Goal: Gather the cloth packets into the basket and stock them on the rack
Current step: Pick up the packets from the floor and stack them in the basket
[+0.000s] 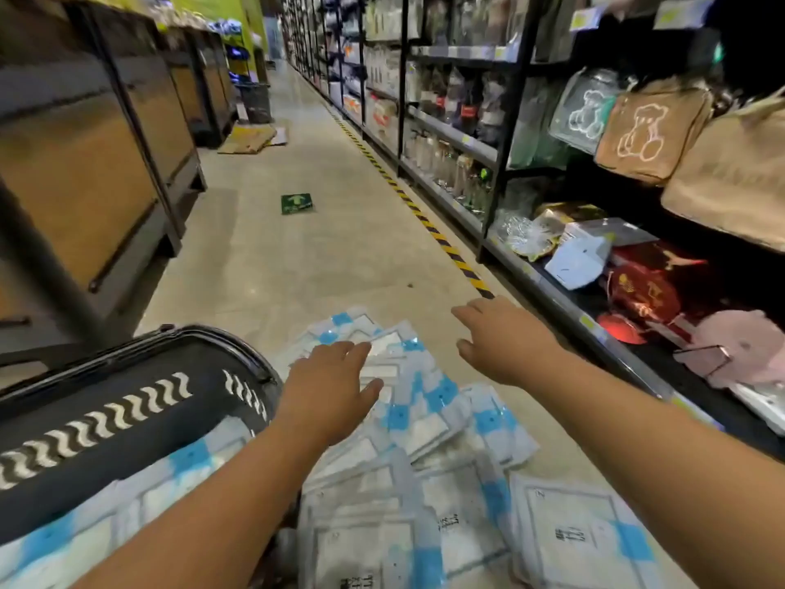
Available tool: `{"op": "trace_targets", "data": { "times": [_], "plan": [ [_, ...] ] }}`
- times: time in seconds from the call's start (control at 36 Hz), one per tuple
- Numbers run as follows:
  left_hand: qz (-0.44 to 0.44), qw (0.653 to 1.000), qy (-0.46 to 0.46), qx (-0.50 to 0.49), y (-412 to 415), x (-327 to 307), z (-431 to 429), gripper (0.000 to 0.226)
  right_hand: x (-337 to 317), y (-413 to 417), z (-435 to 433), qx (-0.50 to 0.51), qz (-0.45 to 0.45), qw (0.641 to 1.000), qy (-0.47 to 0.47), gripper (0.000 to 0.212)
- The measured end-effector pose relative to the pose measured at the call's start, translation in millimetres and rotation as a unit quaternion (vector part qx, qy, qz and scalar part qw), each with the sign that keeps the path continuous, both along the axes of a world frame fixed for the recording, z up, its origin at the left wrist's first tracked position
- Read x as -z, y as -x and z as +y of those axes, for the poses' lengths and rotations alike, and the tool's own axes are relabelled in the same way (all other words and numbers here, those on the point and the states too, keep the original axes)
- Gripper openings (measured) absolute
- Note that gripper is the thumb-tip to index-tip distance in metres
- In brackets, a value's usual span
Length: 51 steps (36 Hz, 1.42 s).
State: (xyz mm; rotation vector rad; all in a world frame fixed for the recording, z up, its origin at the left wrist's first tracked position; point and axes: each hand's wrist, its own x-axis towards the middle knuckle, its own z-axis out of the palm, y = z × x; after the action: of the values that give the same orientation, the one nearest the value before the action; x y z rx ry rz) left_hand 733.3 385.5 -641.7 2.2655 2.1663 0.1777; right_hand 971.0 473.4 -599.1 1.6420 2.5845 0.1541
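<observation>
- Currently my left hand [331, 376] is stretched over the far part of the pile of cloth packets [424, 423]. Its fingers [340, 348] are straight and spread and grasp nothing. I cannot tell whether they touch the top packet or hover just above it.
- My right hand [505, 337] reaches past the pile's far right side, over bare floor [297, 257]. Its fingers are loose, released and empty.
- The packets lie fanned and overlapping on the floor, between the black basket [127, 444] on the left and the foot of the rack [503, 163] on the right. More packets already sit inside the basket [85, 516].
- Handling, as I judge it:
  - Each packet is a flat, clear plastic sleeve round folded cloth, so it should be light, soft and bendy.
  - The glossy film looks slippery, and a loose stack will likely slide apart.
  - I would press several together and pinch them along one edge, thumb on top and fingers beneath, or scoop from both sides.
  - Nothing here looks fragile.
- Count:
  - One basket and two hands.
  - About nine blue patches show in the floor pile, so I reckon at least that many packets lie there. Others are buried or cut off by the frame.
  - At least two are in the basket.
  - An exact total I cannot give.
</observation>
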Motion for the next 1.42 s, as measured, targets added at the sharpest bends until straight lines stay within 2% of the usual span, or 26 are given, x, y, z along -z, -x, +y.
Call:
{"op": "trace_targets", "data": {
  "times": [0.19, 0.44, 0.58, 0.78, 0.92, 1.03, 1.17, 1.22, 1.31, 1.36, 1.42],
  "plan": [
    [0.002, 0.997, 0.036, 0.062, -89.7, 54.9, 23.2, 0.064, 54.5, -112.9, -9.0, 0.090, -0.026, 0.994, 0.050, 0.052],
    [0.026, 0.988, 0.114, 0.105, -145.9, 151.4, 32.9, 0.065, 159.6, -214.5, -29.8, 0.158, -0.046, 0.979, 0.122, 0.051],
    [0.064, 0.979, 0.141, 0.135, -151.4, 205.9, 30.4, 0.064, 233.5, -237.8, -44.3, 0.182, -0.049, 0.965, 0.180, 0.054],
    [0.082, 0.967, 0.213, 0.115, -119.5, 265.4, 17.0, 0.064, 317.4, -230.8, -74.3, 0.189, -0.044, 0.946, 0.260, 0.051],
    [0.061, 0.965, 0.234, 0.104, -86.9, 285.5, -8.6, 0.080, 349.4, -222.2, -97.8, 0.219, -0.013, 0.918, 0.329, 0.064],
    [0.024, 0.977, 0.184, 0.108, -66.6, 295.5, -24.3, 0.093, 362.3, -215.8, -115.1, 0.231, 0.017, 0.922, 0.309, 0.071],
    [0.053, 0.975, 0.204, 0.067, -44.6, 306.9, -31.9, 0.107, 377.9, -213.0, -149.2, 0.180, 0.023, 0.941, 0.285, 0.075],
    [0.051, 0.975, 0.208, 0.063, -37.3, 309.8, -34.0, 0.109, 382.2, -214.0, -163.9, 0.120, 0.042, 0.957, 0.260, 0.072],
    [0.051, 0.973, 0.218, 0.058, -36.5, 312.0, -39.1, 0.111, 390.2, -216.4, -181.6, 0.054, 0.100, 0.970, 0.215, 0.052],
    [0.045, 0.975, 0.215, 0.044, -41.3, 312.7, -44.2, 0.110, 392.1, -216.6, -189.5, 0.084, 0.139, 0.968, 0.190, 0.042],
    [0.037, 0.979, 0.198, 0.033, -46.5, 314.1, -50.2, 0.108, 390.1, -213.3, -195.0, 0.182, 0.171, 0.954, 0.165, 0.045]
  ]
}}
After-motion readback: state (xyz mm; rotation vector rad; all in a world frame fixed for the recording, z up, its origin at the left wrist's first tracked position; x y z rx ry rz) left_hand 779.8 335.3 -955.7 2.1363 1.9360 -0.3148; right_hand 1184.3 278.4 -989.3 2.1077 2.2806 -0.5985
